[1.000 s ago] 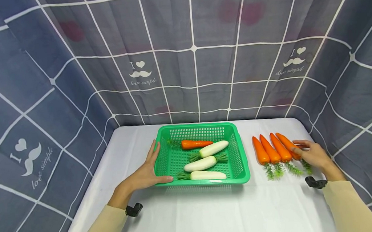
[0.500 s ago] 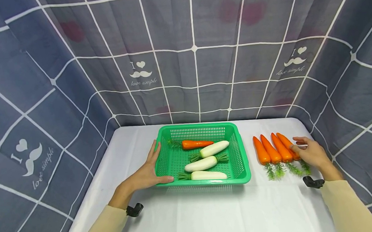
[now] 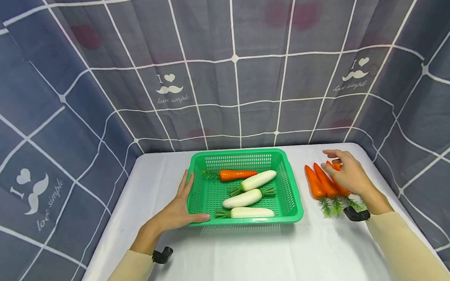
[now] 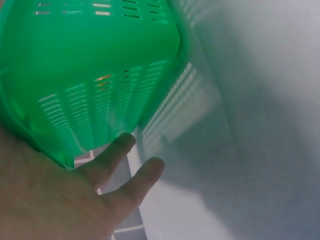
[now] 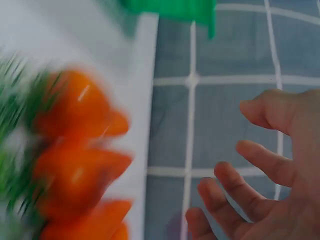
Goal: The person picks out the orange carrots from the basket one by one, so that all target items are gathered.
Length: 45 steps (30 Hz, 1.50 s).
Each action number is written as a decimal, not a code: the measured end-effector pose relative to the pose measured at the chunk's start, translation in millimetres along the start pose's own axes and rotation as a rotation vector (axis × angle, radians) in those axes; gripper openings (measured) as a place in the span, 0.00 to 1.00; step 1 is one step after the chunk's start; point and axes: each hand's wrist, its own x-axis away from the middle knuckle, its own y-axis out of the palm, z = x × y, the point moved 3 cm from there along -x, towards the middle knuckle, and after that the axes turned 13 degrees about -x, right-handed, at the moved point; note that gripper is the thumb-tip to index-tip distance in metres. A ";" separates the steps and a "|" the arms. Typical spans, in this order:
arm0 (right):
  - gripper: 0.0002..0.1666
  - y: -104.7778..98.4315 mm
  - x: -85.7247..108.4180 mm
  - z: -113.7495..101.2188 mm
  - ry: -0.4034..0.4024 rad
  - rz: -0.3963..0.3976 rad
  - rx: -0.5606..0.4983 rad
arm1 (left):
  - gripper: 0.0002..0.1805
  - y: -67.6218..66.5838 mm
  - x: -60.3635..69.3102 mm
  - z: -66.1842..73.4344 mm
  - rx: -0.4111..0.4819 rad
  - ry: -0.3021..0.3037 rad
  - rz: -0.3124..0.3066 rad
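Note:
At the left side of a green plastic basket point(image 3: 295, 203), my left hand point(image 3: 169, 213) rests with fingers spread along the rim and the thumb at the front corner. In the left wrist view, two straight fingers point(image 4: 142, 180) extend beside the slotted basket wall point(image 4: 85, 50). Inside the basket lie a carrot point(image 3: 237, 174) and three white radishes point(image 3: 247, 198) with green tops. My right hand point(image 3: 348, 175) is over the row of carrots point(image 3: 315, 184) on the right and partly hides them. The right wrist view shows its fingers point(image 5: 230, 175) relaxed, apart from the blurred carrots point(image 5: 75, 175).
A white cloth point(image 3: 242, 262) covers the table. Dark tiled-pattern curtains point(image 3: 260, 80) with white lines stand behind and at both sides. Each wrist carries a small black camera, the left one point(image 3: 162, 255) and the right one point(image 3: 356, 214).
My right hand has moved left and slightly away from me, from the rightmost carrot to over the middle of the row. My left hand and the basket hold still.

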 end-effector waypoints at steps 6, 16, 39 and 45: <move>0.32 31.4 -16.4 -49.1 -0.111 -0.085 -0.017 | 0.84 -2.2 0.3 -0.8 -0.007 0.008 0.001; 0.33 96.5 -48.1 -114.2 -0.233 -0.291 0.007 | 0.84 -0.9 -0.9 -3.7 0.008 0.009 0.012; 0.32 223.6 -95.6 -133.9 -0.209 -0.739 0.133 | 0.83 1.5 -1.6 -2.9 0.004 0.003 0.008; 0.31 238.5 -91.2 -133.4 -0.186 -0.775 0.122 | 0.83 1.6 -1.0 -2.2 0.015 0.005 0.015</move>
